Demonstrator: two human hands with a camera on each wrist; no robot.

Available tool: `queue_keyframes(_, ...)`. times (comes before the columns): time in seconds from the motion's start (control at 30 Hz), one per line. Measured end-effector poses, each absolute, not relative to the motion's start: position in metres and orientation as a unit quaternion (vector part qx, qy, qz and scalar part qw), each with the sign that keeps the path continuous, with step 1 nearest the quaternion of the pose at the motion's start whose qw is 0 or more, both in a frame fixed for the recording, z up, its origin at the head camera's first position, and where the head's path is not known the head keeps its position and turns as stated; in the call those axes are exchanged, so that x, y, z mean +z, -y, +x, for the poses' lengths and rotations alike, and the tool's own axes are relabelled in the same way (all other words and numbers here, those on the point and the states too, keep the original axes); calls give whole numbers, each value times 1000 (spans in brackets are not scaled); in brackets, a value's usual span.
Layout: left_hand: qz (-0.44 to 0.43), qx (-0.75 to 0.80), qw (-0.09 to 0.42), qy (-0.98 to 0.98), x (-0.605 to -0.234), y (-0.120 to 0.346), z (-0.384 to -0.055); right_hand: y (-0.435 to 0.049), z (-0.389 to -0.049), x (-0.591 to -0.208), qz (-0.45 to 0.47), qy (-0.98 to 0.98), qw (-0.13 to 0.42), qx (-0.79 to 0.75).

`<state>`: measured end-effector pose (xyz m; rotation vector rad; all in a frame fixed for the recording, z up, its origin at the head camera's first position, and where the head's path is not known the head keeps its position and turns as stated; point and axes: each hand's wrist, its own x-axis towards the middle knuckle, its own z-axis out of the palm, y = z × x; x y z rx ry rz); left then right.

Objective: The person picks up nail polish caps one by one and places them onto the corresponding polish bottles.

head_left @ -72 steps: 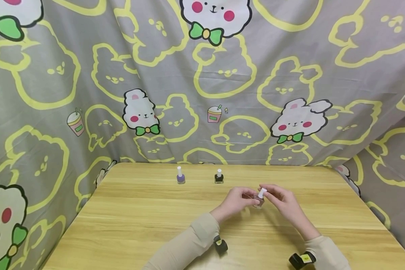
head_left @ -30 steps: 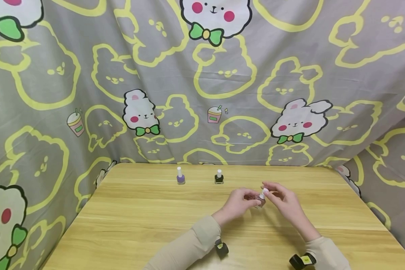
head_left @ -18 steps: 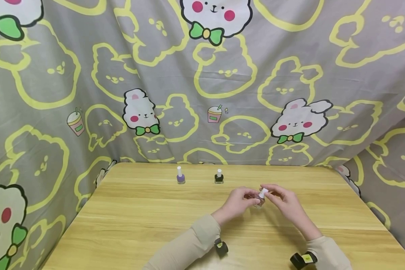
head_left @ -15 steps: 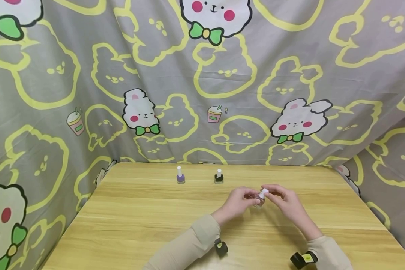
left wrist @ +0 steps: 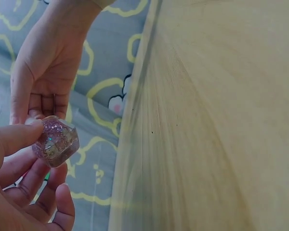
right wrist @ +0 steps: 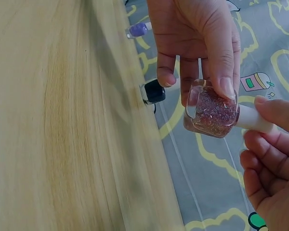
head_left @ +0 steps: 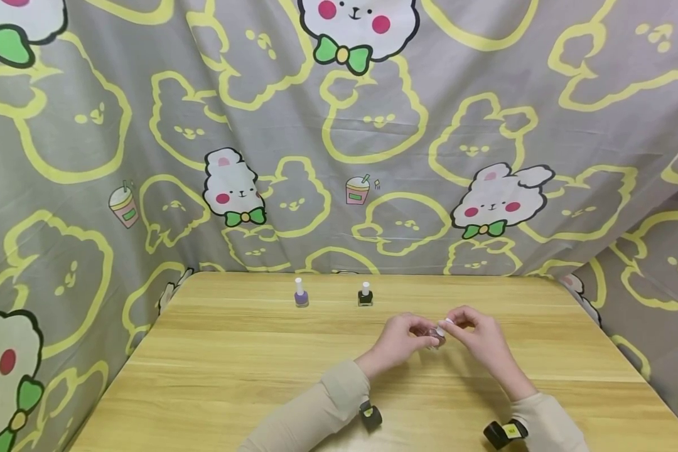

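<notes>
A clear nail polish bottle (right wrist: 209,115) with pink glitter is held above the table between both hands. My left hand (head_left: 398,339) grips its glass body between thumb and fingers. With thumb and index finger, my right hand (head_left: 480,334) pinches the white cap (right wrist: 253,119), which joins the bottle's neck. In the left wrist view the glittery base of the nail polish bottle (left wrist: 58,144) faces the camera, and the cap is hidden behind it. The bottle lies tilted, cap toward the right hand.
Toward the back of the wooden table (head_left: 248,370) stand a purple nail polish bottle (head_left: 301,297) and a black nail polish bottle (head_left: 365,297), both upright and white-capped. A grey patterned curtain (head_left: 294,132) hangs behind the table and at its sides.
The right hand's fingers have shifted on the cap and now cover more of it. The left hand keeps its grip on the bottle, almost in place. The other two bottles stay put.
</notes>
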<state>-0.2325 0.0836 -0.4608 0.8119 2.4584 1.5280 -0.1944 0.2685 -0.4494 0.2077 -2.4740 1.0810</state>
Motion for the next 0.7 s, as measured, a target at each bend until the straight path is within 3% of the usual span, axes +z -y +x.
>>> queue_keyframes(0.27,268,508,65,-816,-460,-84,-231,-269,-194,-449,71,895,224,379)
queue_keyframes(0.57,264,522,57,-809,-462,-84,-232,-271,-193,-448,92,875,158,447)
queue_keyframes(0.7,258,519,55,-813,-462,-84,-233,-272,-193,-448,123,871,160,447)
